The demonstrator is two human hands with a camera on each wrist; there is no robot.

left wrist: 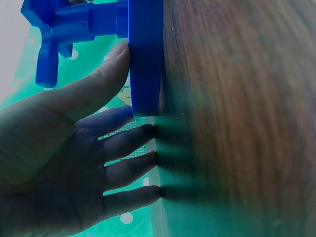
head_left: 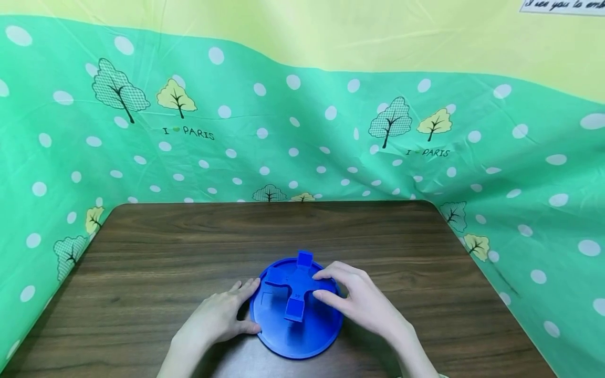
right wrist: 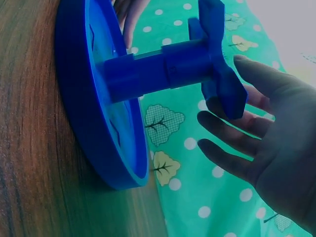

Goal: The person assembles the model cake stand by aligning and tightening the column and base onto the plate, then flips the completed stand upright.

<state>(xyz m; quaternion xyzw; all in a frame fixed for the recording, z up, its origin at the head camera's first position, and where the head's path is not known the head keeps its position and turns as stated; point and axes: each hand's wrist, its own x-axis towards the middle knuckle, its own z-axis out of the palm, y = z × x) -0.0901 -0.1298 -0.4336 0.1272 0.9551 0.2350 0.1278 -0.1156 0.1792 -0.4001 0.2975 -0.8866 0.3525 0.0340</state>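
A round blue plastic base point(head_left: 307, 338) with a raised rim lies flat on the table. From its middle rises a short blue post point(right wrist: 153, 71), topped by a four-armed blue cross piece point(head_left: 299, 286). At the left rim is my left hand point(head_left: 215, 315), thumb and index finger touching the edge, the other fingers straight and spread with their tips down at the tabletop in the left wrist view. My right hand point(head_left: 366, 302) pinches the cross's right arm between thumb point(right wrist: 256, 74) and fingers. That arm is partly hidden by the hand in the head view.
The brown wood-grain table point(head_left: 189, 236) has rounded far corners. Behind it and along both sides hangs a green and yellow cloth point(head_left: 264, 115) with white dots and printed trees. A white strip with handwriting point(head_left: 564, 6) shows at the top right.
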